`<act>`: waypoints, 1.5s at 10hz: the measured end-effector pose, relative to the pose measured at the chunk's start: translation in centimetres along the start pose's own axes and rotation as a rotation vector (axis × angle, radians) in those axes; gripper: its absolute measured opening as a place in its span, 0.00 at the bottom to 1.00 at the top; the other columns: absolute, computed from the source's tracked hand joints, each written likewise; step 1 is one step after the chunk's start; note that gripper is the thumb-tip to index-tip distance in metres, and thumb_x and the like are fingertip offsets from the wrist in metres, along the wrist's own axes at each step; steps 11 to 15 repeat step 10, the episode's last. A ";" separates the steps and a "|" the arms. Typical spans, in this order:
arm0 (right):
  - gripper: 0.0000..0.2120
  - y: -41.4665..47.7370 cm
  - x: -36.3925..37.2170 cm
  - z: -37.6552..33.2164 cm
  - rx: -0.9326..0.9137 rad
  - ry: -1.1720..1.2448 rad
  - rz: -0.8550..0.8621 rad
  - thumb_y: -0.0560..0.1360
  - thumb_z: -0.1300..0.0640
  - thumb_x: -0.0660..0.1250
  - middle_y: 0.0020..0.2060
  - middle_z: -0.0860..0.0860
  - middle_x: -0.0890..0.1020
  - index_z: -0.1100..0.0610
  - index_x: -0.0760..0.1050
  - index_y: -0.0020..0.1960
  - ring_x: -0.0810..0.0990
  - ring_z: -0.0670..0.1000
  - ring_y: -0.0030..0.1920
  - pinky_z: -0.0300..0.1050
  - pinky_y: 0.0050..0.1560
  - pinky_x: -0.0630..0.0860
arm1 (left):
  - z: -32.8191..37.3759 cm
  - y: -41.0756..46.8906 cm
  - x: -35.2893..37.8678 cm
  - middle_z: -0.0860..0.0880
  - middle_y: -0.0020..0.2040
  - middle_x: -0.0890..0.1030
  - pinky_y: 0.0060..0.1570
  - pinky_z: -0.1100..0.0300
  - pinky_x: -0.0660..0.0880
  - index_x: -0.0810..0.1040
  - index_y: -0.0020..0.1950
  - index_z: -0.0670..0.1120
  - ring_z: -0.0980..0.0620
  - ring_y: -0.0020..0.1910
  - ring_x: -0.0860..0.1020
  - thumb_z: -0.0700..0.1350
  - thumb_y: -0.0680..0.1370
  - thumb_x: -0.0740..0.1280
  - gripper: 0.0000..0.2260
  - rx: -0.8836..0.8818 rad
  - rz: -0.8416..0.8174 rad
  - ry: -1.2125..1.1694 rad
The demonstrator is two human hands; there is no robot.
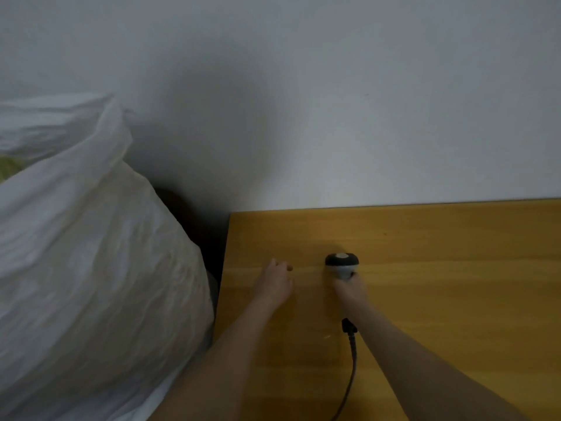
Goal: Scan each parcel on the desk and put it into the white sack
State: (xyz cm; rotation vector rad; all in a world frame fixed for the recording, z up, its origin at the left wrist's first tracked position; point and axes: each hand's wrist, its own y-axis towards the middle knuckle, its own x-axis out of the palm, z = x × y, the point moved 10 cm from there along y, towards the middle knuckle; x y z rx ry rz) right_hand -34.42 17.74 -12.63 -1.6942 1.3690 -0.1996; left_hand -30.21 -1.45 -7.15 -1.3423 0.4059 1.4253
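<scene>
A large white sack (91,253) bulges at the left, beside the wooden desk (440,268). My right hand (350,288) grips the handle of a black and grey barcode scanner (342,264), its head pointing away over the desk. A black cable (349,369) trails from the handle back toward me. My left hand (274,281) rests over the desk near its left edge, fingers loosely apart and holding nothing. No parcel shows on the desk.
A plain white wall (334,101) rises behind the desk. A dark gap (212,247) separates the sack from the desk's left edge. Something yellow-green (7,170) peeks out inside the sack's mouth at the far left.
</scene>
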 end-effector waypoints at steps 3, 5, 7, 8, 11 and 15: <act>0.06 0.9 -0.3 3.2 0.085 -0.095 -0.154 0.78 0.63 0.62 0.35 0.55 0.68 0.59 0.67 0.43 0.69 0.52 0.34 0.46 0.38 0.67 | 1.4 -2.6 1.4 0.48 0.66 0.69 0.61 0.56 0.70 0.71 0.68 0.49 0.49 0.64 0.71 0.46 0.80 0.62 0.15 -0.075 0.023 0.011; 0.09 0.8 -1.0 4.0 0.016 -0.108 -0.206 0.80 0.59 0.60 0.46 0.58 0.77 0.63 0.73 0.57 0.76 0.56 0.44 0.47 0.42 0.73 | 3.6 -4.4 2.5 0.48 0.65 0.70 0.60 0.56 0.72 0.71 0.67 0.49 0.48 0.62 0.72 0.47 0.80 0.63 0.15 -0.121 0.011 -0.027; 0.13 0.3 -1.0 3.7 0.000 -0.151 -0.191 0.79 0.60 0.62 0.56 0.59 0.78 0.61 0.71 0.63 0.78 0.60 0.56 0.52 0.52 0.78 | 4.3 -4.6 2.7 0.48 0.66 0.69 0.60 0.56 0.73 0.71 0.67 0.49 0.49 0.62 0.72 0.47 0.80 0.63 0.15 -0.149 0.048 -0.062; 0.15 -0.2 -1.3 4.1 0.010 -0.163 -0.202 0.79 0.60 0.64 0.58 0.59 0.77 0.60 0.69 0.64 0.78 0.59 0.57 0.53 0.55 0.78 | 4.0 -4.6 2.9 0.48 0.66 0.70 0.61 0.56 0.72 0.71 0.67 0.49 0.49 0.63 0.72 0.46 0.80 0.63 0.16 -0.152 0.043 -0.064; 0.19 -1.5 -2.3 3.7 0.011 -0.263 -0.226 0.79 0.57 0.66 0.60 0.59 0.76 0.63 0.68 0.66 0.77 0.58 0.59 0.49 0.55 0.78 | 4.4 -4.7 2.5 0.47 0.66 0.70 0.61 0.56 0.72 0.71 0.68 0.48 0.48 0.63 0.72 0.45 0.80 0.63 0.17 -0.105 0.026 -0.070; 0.19 -1.5 -2.3 3.7 0.011 -0.263 -0.226 0.79 0.57 0.66 0.60 0.59 0.76 0.63 0.68 0.66 0.77 0.58 0.59 0.49 0.55 0.78 | 4.4 -4.7 2.5 0.47 0.66 0.70 0.61 0.56 0.72 0.71 0.68 0.48 0.48 0.63 0.72 0.45 0.80 0.63 0.17 -0.105 0.026 -0.070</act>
